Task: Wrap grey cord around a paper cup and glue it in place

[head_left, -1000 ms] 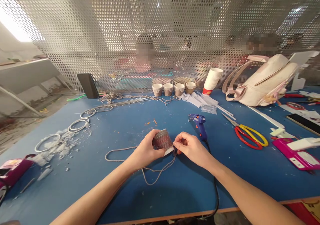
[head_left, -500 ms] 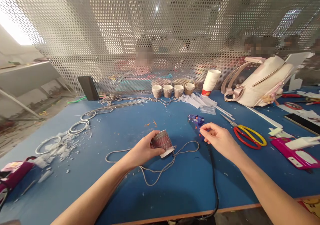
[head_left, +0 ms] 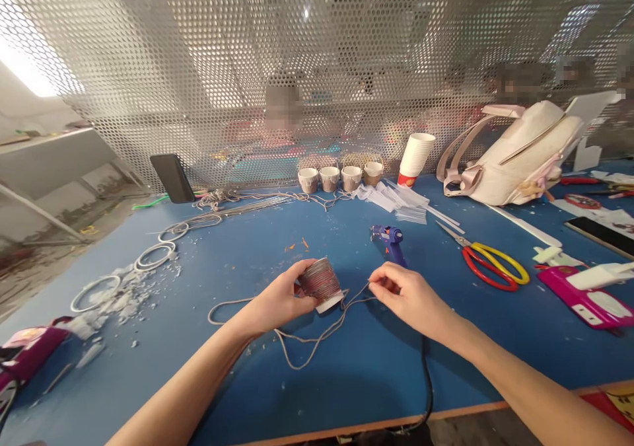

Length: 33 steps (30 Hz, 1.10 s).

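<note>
Since half a second ago, the right grip (head_left: pixel 410 298) has moved leftward, away from beside the hot glue gun and nearer the cup, while the left grip (head_left: pixel 283 302) stays where it was. The small cup (head_left: pixel 321 283), wrapped in grey and reddish cord with a white rim showing, is held tilted just above the near middle of a blue counter (head_left: pixel 247 393). The left grip is clasped around its side, thumb low and fingers behind. The right grip pinches a strand of grey cord (head_left: pixel 298 368) between thumb and fingertips, just right of the cup; the rest of that cord lies in loose loops below and to the left.

Just beyond the right grip lies the blue hot glue gun (head_left: pixel 389 236), its black cable (head_left: pixel 428 383) running to the near edge. Farther right are scissors (head_left: pixel 490 265) with red and yellow handles, then a magenta power strip (head_left: pixel 584 306). On the left, white rings (head_left: pixel 143 261) lie near crumbly white scraps.

Along the back stand four small handled cups (head_left: pixel 329 179), a leaning stack of paper cups (head_left: pixel 417 156) and a pale backpack (head_left: pixel 528 162), before a perforated metal screen (head_left: pixel 222 49).
</note>
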Each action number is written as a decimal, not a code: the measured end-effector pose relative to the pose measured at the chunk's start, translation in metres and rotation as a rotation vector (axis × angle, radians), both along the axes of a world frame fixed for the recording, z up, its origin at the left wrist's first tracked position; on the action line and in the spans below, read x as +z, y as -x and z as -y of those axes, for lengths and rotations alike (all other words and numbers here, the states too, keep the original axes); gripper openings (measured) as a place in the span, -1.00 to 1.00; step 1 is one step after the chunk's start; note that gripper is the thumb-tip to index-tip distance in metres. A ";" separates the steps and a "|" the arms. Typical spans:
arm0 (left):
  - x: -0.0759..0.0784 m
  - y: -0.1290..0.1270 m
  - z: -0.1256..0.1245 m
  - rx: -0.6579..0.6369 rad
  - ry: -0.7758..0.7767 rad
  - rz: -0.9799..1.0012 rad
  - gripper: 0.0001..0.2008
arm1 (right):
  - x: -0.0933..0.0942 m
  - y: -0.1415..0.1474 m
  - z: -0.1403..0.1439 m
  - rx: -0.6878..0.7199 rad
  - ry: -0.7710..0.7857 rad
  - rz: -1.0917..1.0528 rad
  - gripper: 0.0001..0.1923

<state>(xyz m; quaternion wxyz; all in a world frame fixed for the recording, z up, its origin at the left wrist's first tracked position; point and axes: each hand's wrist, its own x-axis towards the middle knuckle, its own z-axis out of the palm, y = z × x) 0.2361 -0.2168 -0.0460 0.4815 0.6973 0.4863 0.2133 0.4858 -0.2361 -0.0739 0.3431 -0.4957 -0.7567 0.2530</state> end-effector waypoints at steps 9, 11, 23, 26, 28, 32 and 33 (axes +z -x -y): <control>-0.010 0.001 0.000 0.027 -0.038 -0.020 -0.35 | -0.008 0.021 0.009 0.153 -0.471 0.113 -0.67; -0.010 0.001 0.000 0.033 -0.042 -0.014 -0.34 | -0.005 0.026 0.012 0.193 -0.637 0.215 -0.61; -0.004 -0.001 0.001 0.037 -0.083 -0.012 -0.30 | -0.013 0.041 0.013 0.240 -0.838 0.532 -0.72; -0.004 -0.001 0.001 0.025 -0.085 -0.016 -0.30 | -0.016 0.040 0.014 0.259 -0.872 0.584 -0.71; -0.004 -0.001 0.001 0.019 -0.091 -0.016 -0.31 | -0.016 0.040 0.014 0.268 -0.882 0.593 -0.70; -0.004 -0.001 0.003 0.027 -0.098 -0.016 -0.33 | -0.013 0.041 0.015 0.254 -0.888 0.553 -0.70; -0.003 -0.002 0.004 0.032 -0.096 -0.015 -0.34 | -0.012 0.041 0.016 0.249 -0.880 0.539 -0.70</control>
